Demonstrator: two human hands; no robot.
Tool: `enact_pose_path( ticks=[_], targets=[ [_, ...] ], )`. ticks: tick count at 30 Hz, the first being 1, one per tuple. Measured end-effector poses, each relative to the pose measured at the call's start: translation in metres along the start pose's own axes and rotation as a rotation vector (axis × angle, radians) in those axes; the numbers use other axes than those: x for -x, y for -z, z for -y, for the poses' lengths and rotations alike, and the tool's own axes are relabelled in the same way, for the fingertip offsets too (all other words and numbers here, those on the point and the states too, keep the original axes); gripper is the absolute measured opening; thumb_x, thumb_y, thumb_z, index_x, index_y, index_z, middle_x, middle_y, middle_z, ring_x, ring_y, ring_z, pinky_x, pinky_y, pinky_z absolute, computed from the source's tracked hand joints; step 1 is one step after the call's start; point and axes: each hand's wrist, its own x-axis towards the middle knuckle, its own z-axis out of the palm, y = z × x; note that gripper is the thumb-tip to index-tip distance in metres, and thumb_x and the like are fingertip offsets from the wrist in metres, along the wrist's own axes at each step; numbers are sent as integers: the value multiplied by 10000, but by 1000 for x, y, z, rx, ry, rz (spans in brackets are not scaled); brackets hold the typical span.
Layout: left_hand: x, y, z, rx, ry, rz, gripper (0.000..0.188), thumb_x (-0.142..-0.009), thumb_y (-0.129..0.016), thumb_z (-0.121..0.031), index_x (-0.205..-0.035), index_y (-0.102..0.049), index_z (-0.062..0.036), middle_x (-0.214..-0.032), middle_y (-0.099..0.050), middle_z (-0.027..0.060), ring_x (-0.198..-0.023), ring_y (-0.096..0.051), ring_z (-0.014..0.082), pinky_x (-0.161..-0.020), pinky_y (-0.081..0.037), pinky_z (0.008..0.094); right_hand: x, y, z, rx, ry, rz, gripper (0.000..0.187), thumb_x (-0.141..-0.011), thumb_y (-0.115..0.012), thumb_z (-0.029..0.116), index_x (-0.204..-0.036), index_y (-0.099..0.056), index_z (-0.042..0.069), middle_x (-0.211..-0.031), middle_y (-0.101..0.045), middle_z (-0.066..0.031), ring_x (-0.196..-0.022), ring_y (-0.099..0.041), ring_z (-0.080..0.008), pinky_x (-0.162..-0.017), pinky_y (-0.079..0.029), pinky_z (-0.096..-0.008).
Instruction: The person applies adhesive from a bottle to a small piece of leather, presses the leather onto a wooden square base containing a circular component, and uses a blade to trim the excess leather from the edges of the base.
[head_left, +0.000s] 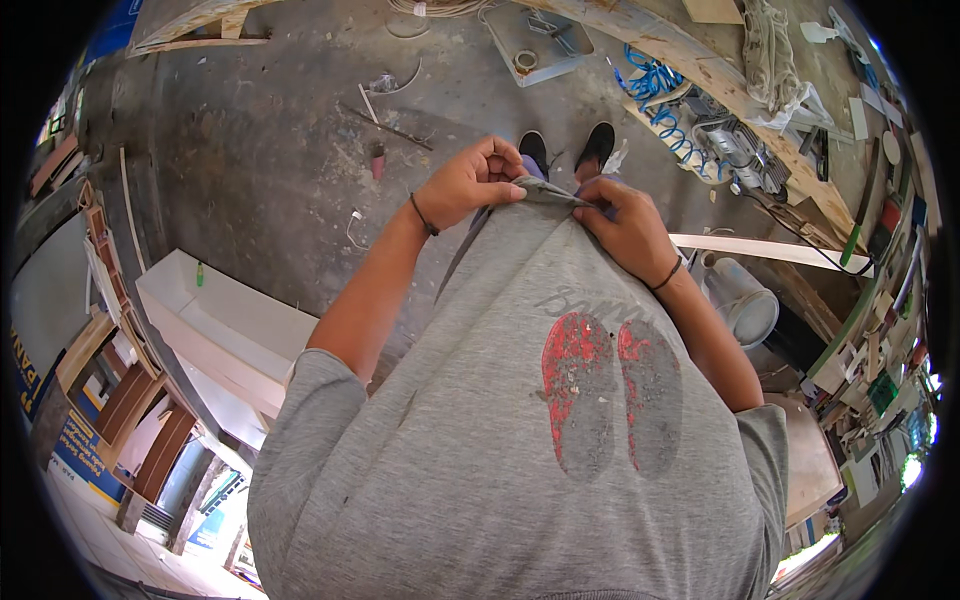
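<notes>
I wear a grey T-shirt [470, 400] with a worn red and dark print, and its lower hem is pulled out in front of me. My left hand [470, 182] pinches the hem between thumb and fingers. A short distance to the right, my right hand [628, 222] grips the same hem. Between the two hands the cloth is bunched and folded over. Each wrist has a dark band. Beyond the hem, dark shoes [597, 143] show on the concrete floor [270, 130].
At the left stands a long white box [215, 320]. A clear plastic tray [550, 60] holds a tape roll. To the right lie a coiled blue hose [655, 80], a metal machine [730, 150], a plank [770, 250] and a whitish bucket [745, 305]. A pink cylinder [377, 162] is on the floor.
</notes>
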Motion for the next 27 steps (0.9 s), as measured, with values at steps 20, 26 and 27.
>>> enact_pose_path(
  ticks=[20,26,27],
  targets=[
    [-8,1,18,-20,139,-218,220,-853,-679,-87,-1015,-532,-63,-881,-623,3,-761,-559,49,-643,-426,179,12,11,27,-38,341,403,236,-852,-627,124,-1045,-667,-6,-1000,-670,-155,-975,-614,-311,-877,-457,-387],
    [-8,1,20,34,145,-189,217,-851,-676,-71,-1013,-531,-63,-899,-629,10,-795,-576,56,-691,-452,188,9,21,36,5,328,459,133,-842,-618,76,-943,-662,1,-943,-660,-135,-920,-606,-305,-831,-457,-390],
    [-8,1,20,36,146,-188,217,-852,-675,-70,-1013,-530,-60,-900,-629,13,-802,-580,61,-701,-457,191,9,20,36,5,327,460,133,-842,-618,76,-943,-662,1,-943,-660,-135,-920,-606,-305,-831,-457,-390]
  ],
)
